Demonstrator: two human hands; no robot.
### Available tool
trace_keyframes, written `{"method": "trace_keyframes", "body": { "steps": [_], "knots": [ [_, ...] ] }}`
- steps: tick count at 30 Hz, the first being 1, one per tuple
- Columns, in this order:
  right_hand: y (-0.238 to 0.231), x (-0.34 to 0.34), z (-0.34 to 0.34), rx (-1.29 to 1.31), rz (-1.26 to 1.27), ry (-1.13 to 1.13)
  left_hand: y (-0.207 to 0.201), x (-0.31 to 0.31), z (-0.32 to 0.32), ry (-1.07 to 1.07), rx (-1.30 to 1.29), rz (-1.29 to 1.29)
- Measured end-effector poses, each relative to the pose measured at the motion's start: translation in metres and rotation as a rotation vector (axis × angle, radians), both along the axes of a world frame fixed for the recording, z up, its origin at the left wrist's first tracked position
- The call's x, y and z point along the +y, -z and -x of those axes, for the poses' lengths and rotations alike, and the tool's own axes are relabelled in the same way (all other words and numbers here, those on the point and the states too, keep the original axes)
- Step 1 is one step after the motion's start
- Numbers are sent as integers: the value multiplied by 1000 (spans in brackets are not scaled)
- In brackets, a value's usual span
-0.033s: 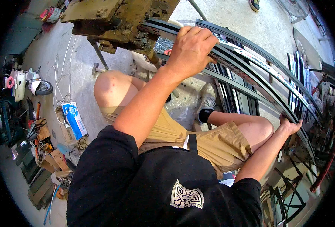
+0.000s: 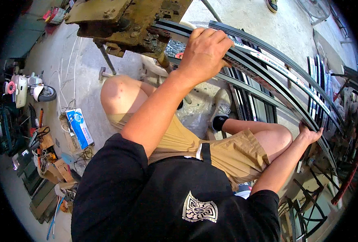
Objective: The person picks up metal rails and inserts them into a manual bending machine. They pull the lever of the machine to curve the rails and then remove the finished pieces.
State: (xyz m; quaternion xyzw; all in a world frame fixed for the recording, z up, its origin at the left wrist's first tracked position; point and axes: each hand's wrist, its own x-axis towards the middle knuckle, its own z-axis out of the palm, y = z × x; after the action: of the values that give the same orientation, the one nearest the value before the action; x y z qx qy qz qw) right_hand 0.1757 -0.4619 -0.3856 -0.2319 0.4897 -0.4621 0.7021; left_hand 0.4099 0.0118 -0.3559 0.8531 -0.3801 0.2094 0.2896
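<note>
A long dark metal profile (image 2: 263, 77) runs from the rusty steel machine (image 2: 102, 22) at the upper left down to the lower right. My left hand (image 2: 205, 54) is closed over it from above near the machine, fingers wrapped over its far side. Farther along, close to my right knee, my right hand (image 2: 309, 133) grips the same profile from beneath, its thumb side partly hidden. The profile's far-left end meets the machine's edge; exactly how it sits there I cannot make out. A strip with a white printed film (image 2: 284, 66) lies alongside, beyond the held profile.
More profiles (image 2: 251, 103) lie below and behind the held one. Small metal pieces (image 2: 173, 47) sit under the machine. A hammer (image 2: 105, 74) stands by my left knee. On the left are a blue-and-white box (image 2: 80, 128), white cables and a small scooter (image 2: 25, 86). Black metal frames (image 2: 308, 201) stand lower right.
</note>
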Motion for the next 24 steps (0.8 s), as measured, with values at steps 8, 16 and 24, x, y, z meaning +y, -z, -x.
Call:
{"method": "trace_keyframes", "body": {
  "steps": [8, 16, 24],
  "knots": [
    [7, -13, 4, -41, 32, -19, -4, 2, 0, 21, 54, -60],
    [9, -19, 5, -29, -51, -35, -14, 1, 2, 27, 59, -80],
    [-9, 4, -1, -2, 50, 42, -47, -2, -47, -102, 470, -505]
  ]
}}
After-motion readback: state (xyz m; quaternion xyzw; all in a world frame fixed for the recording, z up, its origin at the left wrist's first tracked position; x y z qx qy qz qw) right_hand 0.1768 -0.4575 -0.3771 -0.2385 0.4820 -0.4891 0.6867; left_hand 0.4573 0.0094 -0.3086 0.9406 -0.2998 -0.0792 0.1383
